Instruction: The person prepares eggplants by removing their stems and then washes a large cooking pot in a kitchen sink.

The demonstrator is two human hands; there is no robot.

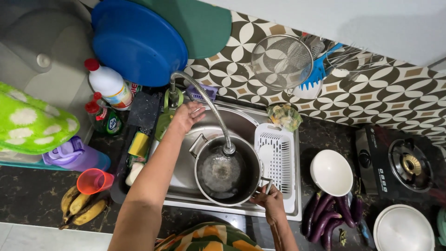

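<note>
A round steel cooking pot with side handles [227, 172] sits in the stainless steel sink [241, 122], under the flexible metal spout of the tap [211, 109], with water pooling in its bottom. The right hand [268, 199] has its fingers closed on the near handle at the pot's rim. The left hand [187, 116] reaches toward the tap base, fingers loosely spread; whether it touches the lever I cannot tell.

The pot looks rigid and smooth, probably slick when wet, and it likely grows heavier as it fills, so the two side handles seem the safest places to hold it.

Room is tight: a white slotted plastic basket [275, 155] lies just beside the pot, and the spout hangs directly over it. On the dark speckled counter [306, 139], a white bowl [331, 172] and purple aubergines [327, 218] sit to the right.
</note>
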